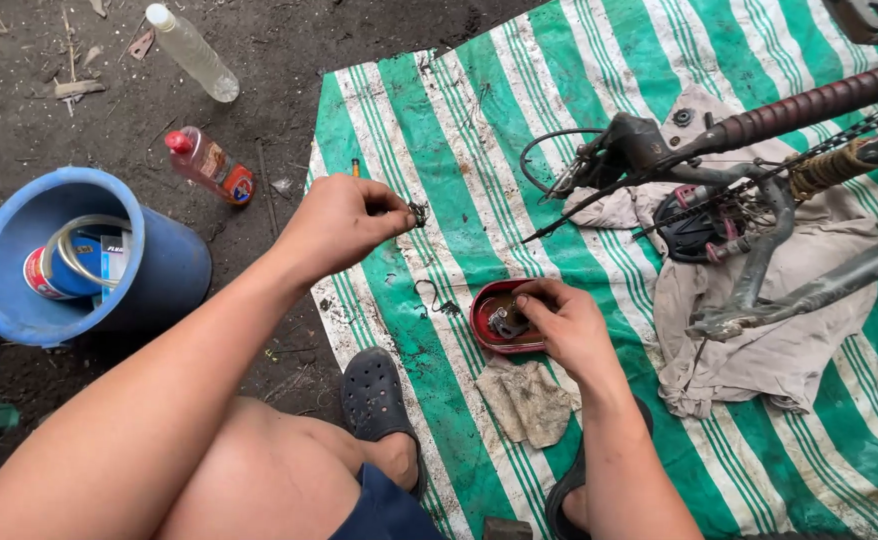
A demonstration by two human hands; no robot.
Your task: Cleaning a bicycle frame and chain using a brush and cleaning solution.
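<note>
My left hand [344,222] is raised over the green-and-white striped tarp [439,130] and pinches a small dark metal part [419,212] between thumb and fingers. My right hand [567,325] reaches into a shallow red tin lid [485,328] and its fingertips close on a small grey metal piece [506,320] lying in it. A dirty grey rag [526,400] lies just below the lid. To the right, an upturned bicycle frame [759,150] with handlebar and cables rests on a beige cloth [749,350].
A blue bucket [164,280] with a can and a coil of tubing stands at left on dark soil. A small red-capped bottle [209,165] and a clear plastic bottle [194,52] lie beyond it. My feet in dark clogs [374,395] rest at the tarp's near edge.
</note>
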